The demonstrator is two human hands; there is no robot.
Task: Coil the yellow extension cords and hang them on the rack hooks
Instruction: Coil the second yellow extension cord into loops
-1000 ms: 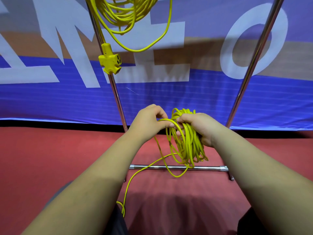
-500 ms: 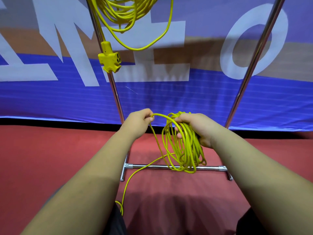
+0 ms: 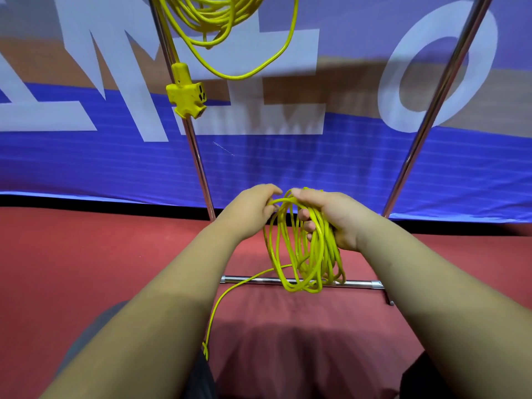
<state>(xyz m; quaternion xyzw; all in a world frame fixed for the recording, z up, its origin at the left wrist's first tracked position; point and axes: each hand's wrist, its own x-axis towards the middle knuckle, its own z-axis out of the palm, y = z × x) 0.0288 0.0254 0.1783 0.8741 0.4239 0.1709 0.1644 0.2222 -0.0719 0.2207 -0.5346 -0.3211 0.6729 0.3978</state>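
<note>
Cord tail (image 3: 211,318) is trailing toward 7 o'clock. Right hand (image 3: 339,217) is gripping coil (image 3: 305,254) at centre, fingers curled round; left hand (image 3: 250,211) at 9 o'clock is pinching its top strand. Base bar (image 3: 359,283) is lying behind. Second coil (image 3: 210,18), outlet block (image 3: 187,95) are hanging at 11 o'clock.

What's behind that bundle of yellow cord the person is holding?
Behind the coil, the rack's low metal bar crosses the red floor; the loops cover its middle stretch. Fingers of the right hand curl through the loops, partly covered by strands.
</note>
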